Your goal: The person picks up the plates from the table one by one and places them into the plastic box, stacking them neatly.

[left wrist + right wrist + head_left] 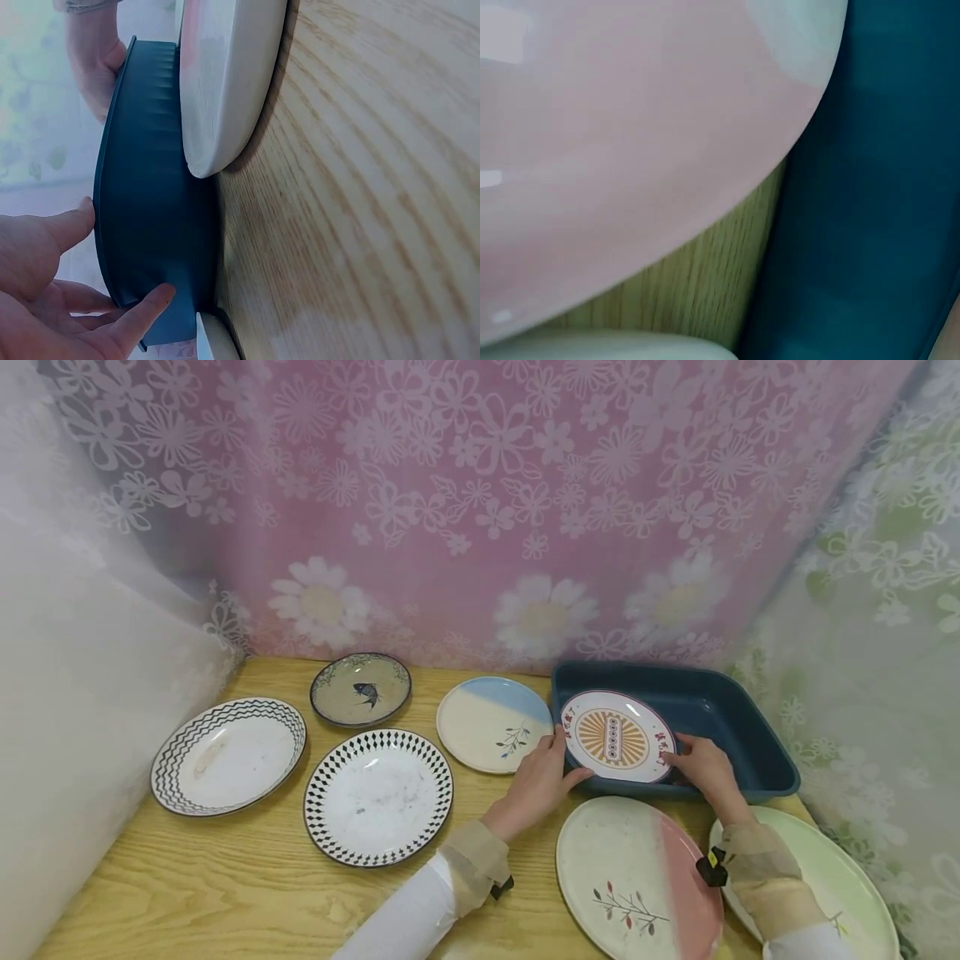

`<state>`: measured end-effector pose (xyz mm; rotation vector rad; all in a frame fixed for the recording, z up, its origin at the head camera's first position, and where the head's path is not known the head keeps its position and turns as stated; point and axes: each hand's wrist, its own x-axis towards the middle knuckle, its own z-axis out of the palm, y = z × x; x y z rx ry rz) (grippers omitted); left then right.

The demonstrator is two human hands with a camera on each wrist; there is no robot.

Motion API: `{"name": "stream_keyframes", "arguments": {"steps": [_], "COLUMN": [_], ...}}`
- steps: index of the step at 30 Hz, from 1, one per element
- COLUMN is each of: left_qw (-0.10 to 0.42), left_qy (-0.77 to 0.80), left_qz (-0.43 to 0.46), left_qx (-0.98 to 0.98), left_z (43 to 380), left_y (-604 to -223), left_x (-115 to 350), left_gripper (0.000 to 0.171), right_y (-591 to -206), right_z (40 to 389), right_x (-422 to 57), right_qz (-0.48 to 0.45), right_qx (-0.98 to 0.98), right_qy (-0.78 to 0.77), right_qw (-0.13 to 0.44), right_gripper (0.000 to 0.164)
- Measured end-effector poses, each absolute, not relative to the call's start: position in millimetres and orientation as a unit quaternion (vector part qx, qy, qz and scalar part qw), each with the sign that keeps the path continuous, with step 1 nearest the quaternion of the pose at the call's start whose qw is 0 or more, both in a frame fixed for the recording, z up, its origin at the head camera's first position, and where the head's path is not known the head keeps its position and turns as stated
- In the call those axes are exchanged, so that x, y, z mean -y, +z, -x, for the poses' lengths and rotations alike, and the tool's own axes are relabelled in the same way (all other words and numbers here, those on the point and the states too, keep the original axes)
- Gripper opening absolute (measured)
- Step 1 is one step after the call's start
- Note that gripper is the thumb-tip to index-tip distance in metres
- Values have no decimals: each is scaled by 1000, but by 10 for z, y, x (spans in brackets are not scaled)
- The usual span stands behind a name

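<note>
A white oval plate (615, 737) with an orange sunburst print and red lettering lies tilted in the left part of a dark blue basin (750, 735). At its left edge is my left hand (536, 781), thumb by the front rim and fingers by the side. In the left wrist view, the left hand (45, 292) spans the basin's corner, with one finger along the outer wall. My right hand (705, 768) pinches the plate's right edge, thumb on top. The right wrist view does not show that grip. The plate's underside is hidden.
A blue-and-cream plate (480, 727) sits beside the basin. In front lie a pink-and-cream plate (622, 860) and a green plate (840, 877), under my right forearm. Further left are a fish-pattern dish (345, 693), a diamond-rimmed plate (378, 797) and a zigzag-rimmed plate (240, 760).
</note>
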<state>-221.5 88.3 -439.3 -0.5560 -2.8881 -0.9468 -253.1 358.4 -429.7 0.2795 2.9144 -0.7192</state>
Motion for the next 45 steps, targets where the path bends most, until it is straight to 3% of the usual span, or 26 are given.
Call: {"name": "stream_keyframes", "arguments": {"steps": [5, 11, 14, 20, 27, 30, 37, 45], "left_qw": [24, 16, 14, 20, 75, 98, 153, 233], "left_qy": [-309, -317, -316, -324, -396, -449, -490, -465], "left_qz": [180, 172, 166, 145, 168, 173, 121, 10], "left_qx": [934, 933, 934, 935, 900, 871, 850, 854], "left_z": [2207, 2210, 2218, 2247, 2197, 2188, 2203, 2004], "left_y": [-4387, -4398, -4396, -4329, -4047, -3891, -3556, -3452], "left_x": [-882, -892, -892, -818, -461, -177, 713, 1866], "left_gripper": [79, 79, 78, 65, 44, 37, 29, 33], "right_y": [-4332, -4371, -4371, -4386, -4402, -4341, -4189, -4246], "right_z": [2525, 2497, 2484, 2496, 2380, 2315, 2197, 2098], "right_x": [-3589, -3570, -3554, -3525, -3545, -3525, -3438, -3361], "right_qz": [-102, -114, -108, -23, 65, 87, 156, 191], "right_qx": [-968, -953, -946, -939, -934, -938, -944, -946], "right_qy": [-231, -268, -287, -324, -308, -300, -288, -256], "right_qw": [12, -81, -103, -109, -167, -151, -32, -57], "right_gripper": [63, 40, 38, 40, 19, 17, 19, 10]}}
